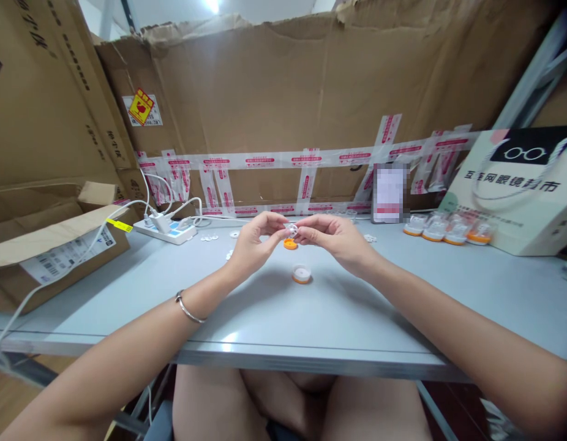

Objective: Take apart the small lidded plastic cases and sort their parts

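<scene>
Above the middle of the table, my left hand [260, 240] and my right hand [332, 239] meet at a small white round plastic part [291, 230], each pinching one side of it. Its exact kind is too small to make out. Just below and behind the fingers lies an orange round piece [290, 244] on the tabletop. Closer to me stands a small round white container with an orange base [302, 274], apart from both hands. Small white pieces [229, 255] lie beside my left hand, and others [370, 238] lie beyond my right hand.
Several clear-topped containers with orange and white bases [434, 230] stand right, before a paper bag [504, 196]. A phone [388, 193] leans against the taped cardboard [265, 104]. A power strip [166, 231] with cables and an open carton [58, 245] occupy the left of the table [348, 324].
</scene>
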`<state>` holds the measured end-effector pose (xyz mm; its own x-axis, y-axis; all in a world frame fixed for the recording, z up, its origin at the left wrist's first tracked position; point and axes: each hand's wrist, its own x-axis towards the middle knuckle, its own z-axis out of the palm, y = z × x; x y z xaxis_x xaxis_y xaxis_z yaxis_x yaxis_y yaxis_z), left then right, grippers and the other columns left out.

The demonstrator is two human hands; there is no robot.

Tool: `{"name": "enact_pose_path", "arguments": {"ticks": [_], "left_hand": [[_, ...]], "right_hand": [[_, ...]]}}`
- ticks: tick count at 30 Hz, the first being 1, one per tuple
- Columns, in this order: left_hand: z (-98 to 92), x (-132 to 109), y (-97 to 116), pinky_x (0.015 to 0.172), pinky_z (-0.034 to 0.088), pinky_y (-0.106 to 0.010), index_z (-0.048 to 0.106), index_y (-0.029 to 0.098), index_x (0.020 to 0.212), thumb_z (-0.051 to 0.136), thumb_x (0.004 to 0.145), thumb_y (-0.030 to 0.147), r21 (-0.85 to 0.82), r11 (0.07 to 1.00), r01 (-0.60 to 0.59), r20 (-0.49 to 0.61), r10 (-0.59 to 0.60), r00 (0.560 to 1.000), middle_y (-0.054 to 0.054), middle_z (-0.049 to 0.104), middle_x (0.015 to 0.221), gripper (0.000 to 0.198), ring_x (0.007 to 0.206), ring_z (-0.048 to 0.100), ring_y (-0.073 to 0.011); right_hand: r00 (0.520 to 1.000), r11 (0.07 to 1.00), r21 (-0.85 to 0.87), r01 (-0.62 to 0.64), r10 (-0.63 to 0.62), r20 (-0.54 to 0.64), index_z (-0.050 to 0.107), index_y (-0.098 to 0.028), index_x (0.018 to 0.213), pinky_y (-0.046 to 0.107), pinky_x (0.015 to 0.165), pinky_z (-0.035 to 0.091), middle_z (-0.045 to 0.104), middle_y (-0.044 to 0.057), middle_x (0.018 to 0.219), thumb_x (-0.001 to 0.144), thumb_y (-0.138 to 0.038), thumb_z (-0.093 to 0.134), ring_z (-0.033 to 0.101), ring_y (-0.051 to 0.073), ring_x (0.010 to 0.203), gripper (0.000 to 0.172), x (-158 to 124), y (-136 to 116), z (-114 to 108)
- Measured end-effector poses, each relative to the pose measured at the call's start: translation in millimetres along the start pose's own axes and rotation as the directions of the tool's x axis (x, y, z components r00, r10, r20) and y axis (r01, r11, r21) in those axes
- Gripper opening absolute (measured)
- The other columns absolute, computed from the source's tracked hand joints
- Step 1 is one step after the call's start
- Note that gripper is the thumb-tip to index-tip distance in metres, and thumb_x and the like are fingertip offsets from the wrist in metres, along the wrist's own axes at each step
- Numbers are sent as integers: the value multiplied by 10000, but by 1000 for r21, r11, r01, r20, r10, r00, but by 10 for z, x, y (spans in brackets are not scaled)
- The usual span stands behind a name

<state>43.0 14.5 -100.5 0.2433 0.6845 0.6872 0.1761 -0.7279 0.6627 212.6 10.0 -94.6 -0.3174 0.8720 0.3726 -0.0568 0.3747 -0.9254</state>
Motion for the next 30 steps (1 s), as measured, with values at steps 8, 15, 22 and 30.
{"name": "enact_pose_path", "arguments": {"ticks": [8,15,22,30], "left_hand": [[7,-22,56,660,481,-215,649,170,929,599,764,187,387,876,-288,16,306,952,-37,643,827,174,719,579,-90],[19,-28,76,654,471,-235,641,176,924,608,754,170,497,814,-300,28,330,944,-28,644,787,173,710,579,-108],[44,-43,31,646,458,-234,623,153,842,540,802,146,615,637,-465,191,451,872,-27,626,734,92,685,553,-112],[80,-91,3,607,443,-229,609,146,781,460,847,160,711,503,-492,282,437,854,-26,619,700,164,648,548,-111]], "right_hand": [[990,999,23,32,-29,-137,639,-163,796,313,704,501,686,36,747,639,-387,694,634,154,714,279,-56,-10,75],[991,998,28,48,-44,-125,642,-159,800,316,721,508,679,34,752,658,-363,682,631,148,716,251,-66,-23,85],[996,997,-58,-42,37,-80,675,-133,777,308,715,524,677,45,709,703,-358,617,629,141,687,244,-70,-12,72],[992,970,-242,-21,-10,-126,694,-125,740,301,678,522,679,44,677,694,-298,603,636,159,670,201,-93,31,65]]}}
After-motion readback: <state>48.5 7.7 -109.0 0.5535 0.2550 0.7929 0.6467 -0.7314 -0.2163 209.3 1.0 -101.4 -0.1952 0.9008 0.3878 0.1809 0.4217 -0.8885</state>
